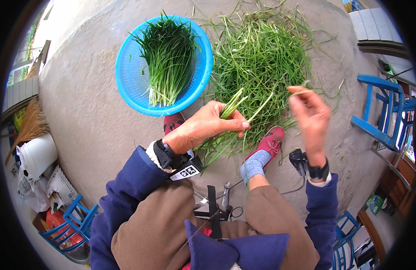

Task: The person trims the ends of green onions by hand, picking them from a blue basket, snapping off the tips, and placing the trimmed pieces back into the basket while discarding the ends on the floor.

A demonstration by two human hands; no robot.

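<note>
My left hand (211, 119) holds a small bunch of chives (232, 105), their pale stem ends pointing away from me and the green leaves trailing down toward my lap. A single chive stalk (261, 107) stands apart from that bunch, pinched at my left thumb tip. To the right, my right hand (310, 118) is raised and slightly blurred, with a thin pale strip (303, 92) between its thumb and fingers. Beyond both hands a loose, tangled heap of chives (262, 57) lies on the floor. Neatly aligned chives (169, 64) fill part of a blue plastic basket (123, 82) at the left.
My red shoes (270, 140) rest on the concrete floor (89, 101) near the heap and basket. Blue chairs (380, 130) stand at the right, another blue chair (78, 219) at lower left. A straw broom (32, 125) and white bucket (39, 153) are along the left side.
</note>
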